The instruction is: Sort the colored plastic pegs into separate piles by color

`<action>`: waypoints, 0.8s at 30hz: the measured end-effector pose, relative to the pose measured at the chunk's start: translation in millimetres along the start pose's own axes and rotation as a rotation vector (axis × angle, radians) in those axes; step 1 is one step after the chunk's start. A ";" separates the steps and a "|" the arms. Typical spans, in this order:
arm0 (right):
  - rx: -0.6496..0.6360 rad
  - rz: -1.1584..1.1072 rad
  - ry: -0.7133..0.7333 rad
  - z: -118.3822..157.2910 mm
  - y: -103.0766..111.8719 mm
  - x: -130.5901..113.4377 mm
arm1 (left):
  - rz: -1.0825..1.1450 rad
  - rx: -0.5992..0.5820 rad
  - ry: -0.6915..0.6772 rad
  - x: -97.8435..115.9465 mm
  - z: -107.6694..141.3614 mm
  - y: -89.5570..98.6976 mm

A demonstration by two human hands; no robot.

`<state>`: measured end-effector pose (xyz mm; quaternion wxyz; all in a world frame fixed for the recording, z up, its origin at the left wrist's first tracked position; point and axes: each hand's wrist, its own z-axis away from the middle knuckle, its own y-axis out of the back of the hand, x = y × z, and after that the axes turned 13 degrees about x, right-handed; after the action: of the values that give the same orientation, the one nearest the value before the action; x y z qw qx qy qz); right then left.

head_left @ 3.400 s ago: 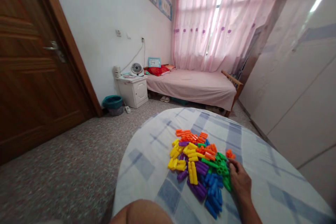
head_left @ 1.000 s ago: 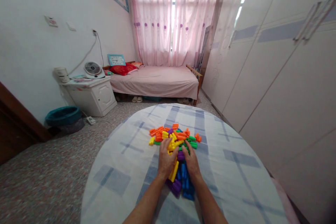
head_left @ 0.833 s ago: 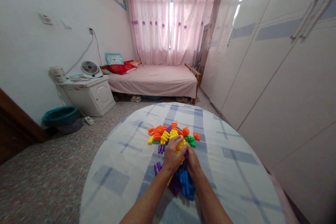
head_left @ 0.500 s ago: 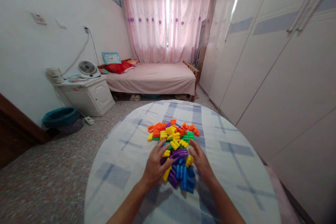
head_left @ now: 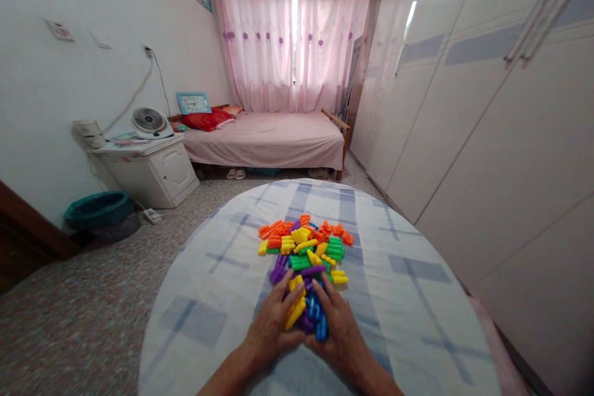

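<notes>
A heap of colourful plastic building pieces lies on the round table [head_left: 199, 315]. My left hand [head_left: 271, 315] is cupped against the near left side of the heap, fingers apart, touching yellow pieces [head_left: 295, 312]. On the other side my right hand [head_left: 340, 318] curves over blue pieces [head_left: 314, 307], its fingers also spread. Both thumbs come close together at the heap's near edge. Between the hands are purple pieces [head_left: 305, 322], partly hidden by fingers. Beyond my fingertips lie green pieces [head_left: 301, 263], a long purple piece [head_left: 314, 270] and orange pieces [head_left: 278, 228].
A checked cloth covers the table. Beyond it stand a bed [head_left: 269, 139] and a white cabinet [head_left: 174, 170] with a fan [head_left: 149, 120] on top. A teal-lined bin [head_left: 99, 210] is on the floor at left. Tall wardrobes [head_left: 487, 154] line the right side.
Both hands have moved nearer to me and closer together, around the blue, purple and yellow pieces. Those pieces are pressed into a tighter bunch, and some yellow pieces have shifted.
</notes>
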<state>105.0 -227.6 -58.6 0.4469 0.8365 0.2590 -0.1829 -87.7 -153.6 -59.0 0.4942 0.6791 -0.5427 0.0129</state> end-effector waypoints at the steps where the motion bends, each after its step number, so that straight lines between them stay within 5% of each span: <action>1: 0.027 -0.012 -0.003 -5.6 -3.6 0.3 | 0.017 0.026 0.020 0.6 -4.8 -2.2; 7: 0.226 -0.190 -0.258 -57.9 -12.0 0.7 | 0.150 0.248 0.285 8.6 -54.6 -2.7; 10: 0.277 -0.217 -0.410 -90.8 -15.1 -1.7 | 0.136 0.267 0.328 16.2 -92.0 -1.5; 15: 0.241 -0.197 -0.302 -122.4 -1.8 5.4 | -0.009 0.238 0.243 16.5 -132.6 8.5; 18: 0.214 -0.146 -0.260 -127.3 16.4 30.5 | -0.114 0.282 0.194 -8.7 -138.5 22.6; 22: 0.346 0.051 -0.367 -125.3 29.0 90.2 | -0.397 0.412 0.270 -77.3 -131.9 38.0; 24: 0.358 0.179 -0.442 -122.2 25.5 118.8 | -0.554 0.329 0.331 -112.4 -123.6 38.6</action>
<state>224.3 -104.5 -40.6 0.3524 0.8613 0.0442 -0.3633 -98.6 15.4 -32.7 0.4441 0.8596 -0.2415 0.0753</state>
